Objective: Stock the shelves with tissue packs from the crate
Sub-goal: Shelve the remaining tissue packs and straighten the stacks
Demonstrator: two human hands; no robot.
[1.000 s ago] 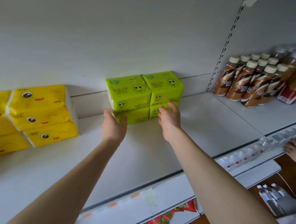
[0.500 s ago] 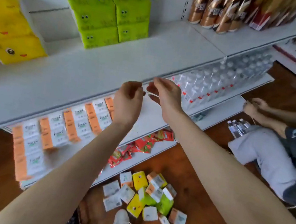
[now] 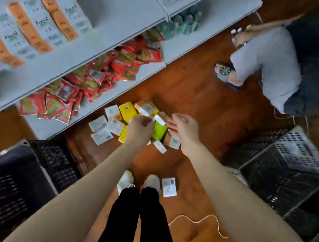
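I am looking straight down at the wooden floor. A loose pile of small tissue packs [image 3: 113, 124], white, yellow and green, lies in front of my shoes. My left hand [image 3: 140, 126] hangs above the pile with its fingers loosely curled and holds nothing. Beside it, my right hand [image 3: 184, 128] is also empty, its fingers relaxed above a green pack [image 3: 159, 132]. One white pack [image 3: 169, 187] lies apart beside my right shoe. On the white shelf [image 3: 114, 25] at the upper left sit rows of orange and white tissue packs [image 3: 35, 23].
A black crate [image 3: 4, 185] stands at my lower left and another mesh crate [image 3: 282, 169] at my right. Red snack packets [image 3: 104, 71] fill the lower shelf. A crouching person [image 3: 273, 64] is at the upper right. A string [image 3: 198, 220] lies on the floor.
My view has swung down from the upper shelf with the green packs to the floor. Both hands left the green packs and dropped, empty, to above the floor pile.
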